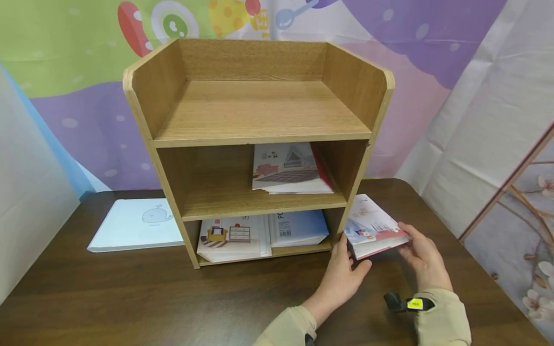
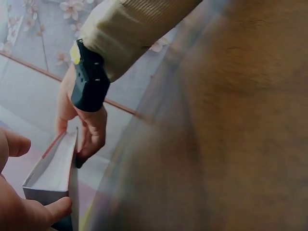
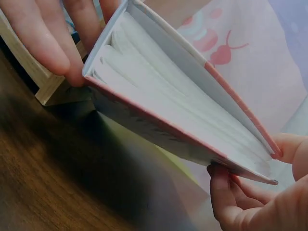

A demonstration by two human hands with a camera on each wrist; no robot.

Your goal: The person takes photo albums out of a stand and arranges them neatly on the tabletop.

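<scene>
A thick hardcover book [image 1: 374, 223] with a pale illustrated cover and a red patch is held just right of the wooden shelf. My right hand [image 1: 426, 259] pinches its right edge, thumb on one cover and fingers on the other, as the right wrist view shows. At the book's left side, by the shelf's upright, my left hand [image 1: 342, 274] holds the spine corner. Its thumb [image 2: 60, 210] lies along the spine end in the left wrist view. Page edges [image 3: 178, 101] face the right wrist camera, the covers slightly spread.
The wooden shelf [image 1: 261, 139] stands on a dark table [image 1: 151, 302]. Books with a laptop-like picture [image 1: 285, 168] lie on the middle tier. Below them are white books [image 1: 233, 235] and a blue book [image 1: 298, 228]. A whale-cover book [image 1: 136, 223] lies left of the shelf.
</scene>
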